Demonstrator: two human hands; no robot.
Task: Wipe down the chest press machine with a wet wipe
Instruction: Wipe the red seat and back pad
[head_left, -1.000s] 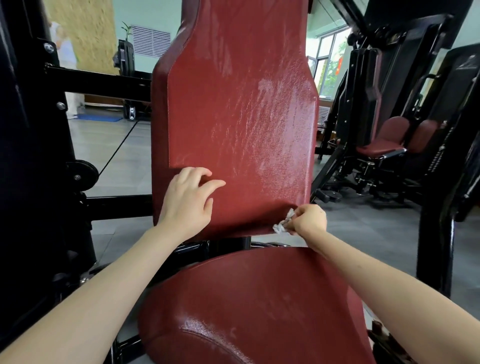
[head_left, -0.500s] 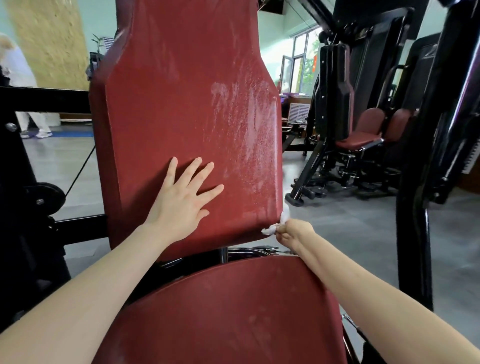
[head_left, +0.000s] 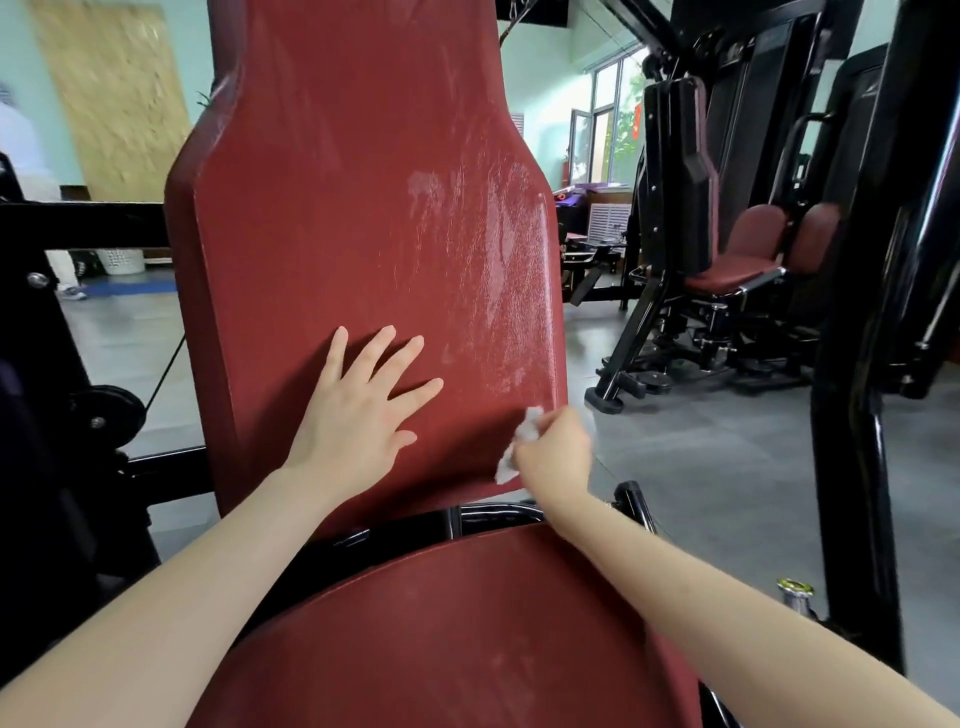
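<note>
Head view: the red back pad (head_left: 337, 234) of the chest press machine stands upright and fills the frame from centre to 12 o'clock. Pale wet streaks cover its surface from 2 o'clock of the pad centre down along the right margin. The red seat pad (head_left: 441, 634) lies at 6 o'clock, below the back pad, with a black frame bar (head_left: 415, 525) between the two.

Left hand (head_left: 358, 415): it rests flat on the lower part of the back pad. The fingers are straight and spread, pointing toward 1 o'clock. It holds nothing.

Right hand (head_left: 556, 457): it is at the lower right corner of the back pad, at 5 o'clock of the pad centre. The fingers are curled round a crumpled white wet wipe (head_left: 522, 441). The wipe touches the pad surface just beside its right edge. This hand is slightly blurred.

The two hands are apart, with the right hand at 4 o'clock of the left hand.

Surroundings: a second machine (head_left: 737, 249) with red pads stands at 3 o'clock, well apart, on the grey floor (head_left: 701, 467). A black upright post (head_left: 857, 415) runs down the right side. A window (head_left: 613, 119) shows at 1 o'clock. A white basket (head_left: 124, 260) sits at 9 o'clock, with a blurred person (head_left: 21, 156) at the left edge.
</note>
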